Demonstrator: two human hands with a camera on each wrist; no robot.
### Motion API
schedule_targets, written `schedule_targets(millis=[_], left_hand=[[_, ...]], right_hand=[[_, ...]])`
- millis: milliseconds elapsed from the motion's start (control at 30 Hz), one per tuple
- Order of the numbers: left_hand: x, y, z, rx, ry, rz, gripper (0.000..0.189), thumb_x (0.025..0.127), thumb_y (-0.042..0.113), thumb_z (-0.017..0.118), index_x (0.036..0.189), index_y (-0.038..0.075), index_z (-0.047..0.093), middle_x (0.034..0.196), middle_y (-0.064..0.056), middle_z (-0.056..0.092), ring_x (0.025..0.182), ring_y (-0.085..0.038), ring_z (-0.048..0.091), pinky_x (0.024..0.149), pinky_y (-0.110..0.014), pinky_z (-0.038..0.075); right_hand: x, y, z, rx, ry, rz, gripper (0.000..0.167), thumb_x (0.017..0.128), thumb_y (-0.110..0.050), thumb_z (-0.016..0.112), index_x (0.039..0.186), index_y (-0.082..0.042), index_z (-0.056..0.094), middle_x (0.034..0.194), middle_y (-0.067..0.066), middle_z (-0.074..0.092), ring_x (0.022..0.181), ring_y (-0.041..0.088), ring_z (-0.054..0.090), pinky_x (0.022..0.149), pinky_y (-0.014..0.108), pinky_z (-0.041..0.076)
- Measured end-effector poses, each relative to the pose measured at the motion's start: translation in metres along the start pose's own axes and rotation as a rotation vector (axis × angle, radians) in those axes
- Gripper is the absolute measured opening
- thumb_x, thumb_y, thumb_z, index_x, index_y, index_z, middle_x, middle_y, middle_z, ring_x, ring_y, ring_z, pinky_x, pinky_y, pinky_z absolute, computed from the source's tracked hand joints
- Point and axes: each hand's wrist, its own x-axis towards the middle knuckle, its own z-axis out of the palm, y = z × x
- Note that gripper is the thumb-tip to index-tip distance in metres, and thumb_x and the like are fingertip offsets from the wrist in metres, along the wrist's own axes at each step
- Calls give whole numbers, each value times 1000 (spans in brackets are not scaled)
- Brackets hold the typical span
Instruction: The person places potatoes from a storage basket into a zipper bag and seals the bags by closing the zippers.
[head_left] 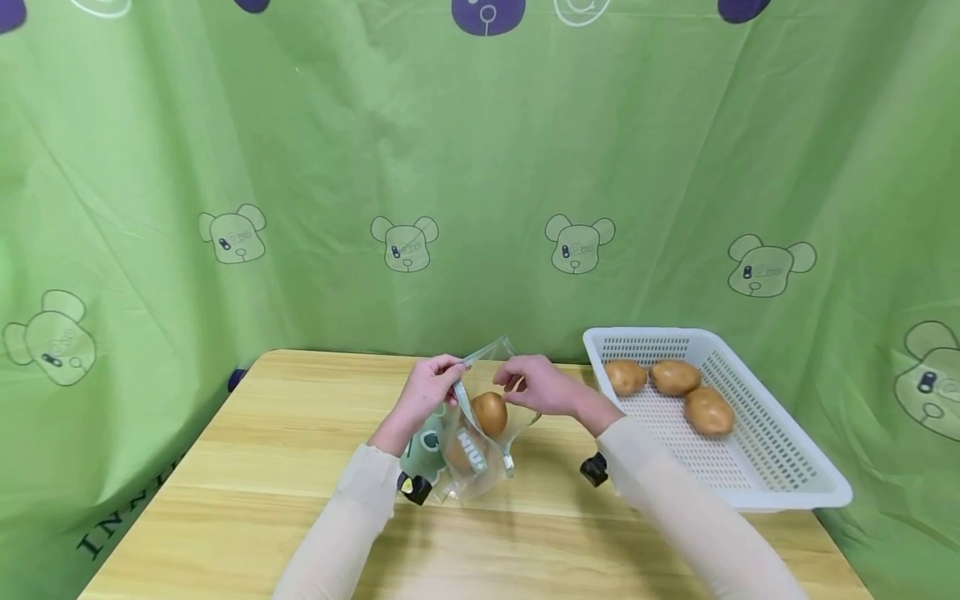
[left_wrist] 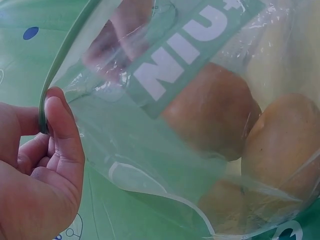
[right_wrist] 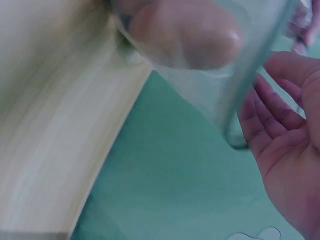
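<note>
A clear zip bag [head_left: 480, 477] with a green strip lettered "NIU" stands at mid-table. Brown potatoes [left_wrist: 210, 112] lie inside it, seen through the plastic, and one potato [head_left: 490, 414] shows high up in its mouth. My left hand [head_left: 431, 387] pinches the zip edge at the bag's left side between thumb and fingers, as the left wrist view [left_wrist: 50, 165] also has it. Over the mouth, just above the upper potato, my right hand [head_left: 543, 385] bends its fingers loosely with nothing between them. In the right wrist view its fingers [right_wrist: 270, 112] lie right at the bag's rim.
To the right stands a white plastic basket [head_left: 780, 417] with three potatoes [head_left: 708, 411] in it, close by my right forearm. The wooden table [head_left: 300, 433] backs onto a green curtain [head_left: 480, 150] printed with bear heads.
</note>
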Motion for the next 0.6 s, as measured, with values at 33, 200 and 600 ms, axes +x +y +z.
schedule_targets(millis=[33, 200, 600], left_hand=[[0, -1, 0, -1, 2, 2, 20, 96, 9, 54, 104, -5, 66, 67, -3, 52, 50, -10, 49, 49, -26, 49], [1, -1, 0, -8, 9, -4, 18, 95, 9, 55, 103, -3, 67, 67, -4, 53, 50, -10, 49, 48, -24, 48], [1, -3, -1, -29, 10, -16, 17, 94, 8, 56, 103, -2, 67, 69, -4, 54, 51, -10, 49, 47, -20, 46]], right_hand=[[-2, -2, -4, 17, 5, 16, 17, 82, 1, 68, 99, 0, 65, 93, 10, 65, 82, 19, 64, 71, 23, 54], [-11, -3, -31, 66, 76, 115, 20, 82, -3, 70, 102, -3, 66, 90, 4, 65, 81, 15, 61, 72, 26, 54], [-52, 49, -75, 130, 242, 312, 25, 84, -3, 69, 107, 3, 61, 97, 16, 63, 88, 23, 58, 77, 27, 51]])
